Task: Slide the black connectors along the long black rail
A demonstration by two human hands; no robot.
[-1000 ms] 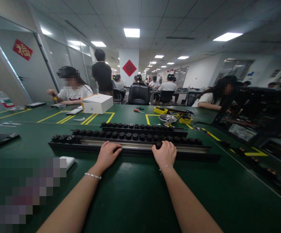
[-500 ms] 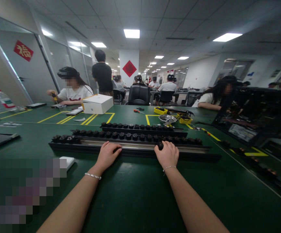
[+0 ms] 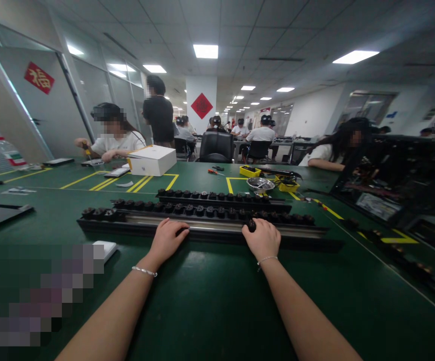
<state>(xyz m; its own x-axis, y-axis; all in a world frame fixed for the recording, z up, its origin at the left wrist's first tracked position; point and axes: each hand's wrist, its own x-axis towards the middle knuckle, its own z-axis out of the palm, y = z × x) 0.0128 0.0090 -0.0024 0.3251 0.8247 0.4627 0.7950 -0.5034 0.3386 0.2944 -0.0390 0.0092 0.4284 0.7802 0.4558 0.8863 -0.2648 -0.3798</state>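
Note:
In front of me a long black rail (image 3: 217,225) with a bright metal channel lies across the table. Three black round socket-like pieces (image 3: 98,212) sit at its left end. My left hand (image 3: 169,238) is closed over the rail's near edge, left of its middle, thumb pointing right. Farther right, my right hand (image 3: 264,237) pinches a single black round piece (image 3: 252,225) at the channel; the fingers partly cover it. Just behind lie a second rail (image 3: 221,212) and a shorter third one (image 3: 225,197), both lined with similar pieces.
Beyond the rails are a white box (image 3: 152,160), a metal bowl (image 3: 260,185), yellow trays (image 3: 250,171) and a red screwdriver (image 3: 214,172). A large dark open casing (image 3: 383,175) stands right. A small white object (image 3: 105,249) lies left. Co-workers sit across the table.
My right hand has shifted very slightly to the right along the rail with the round piece. My left hand keeps its place on the rail.

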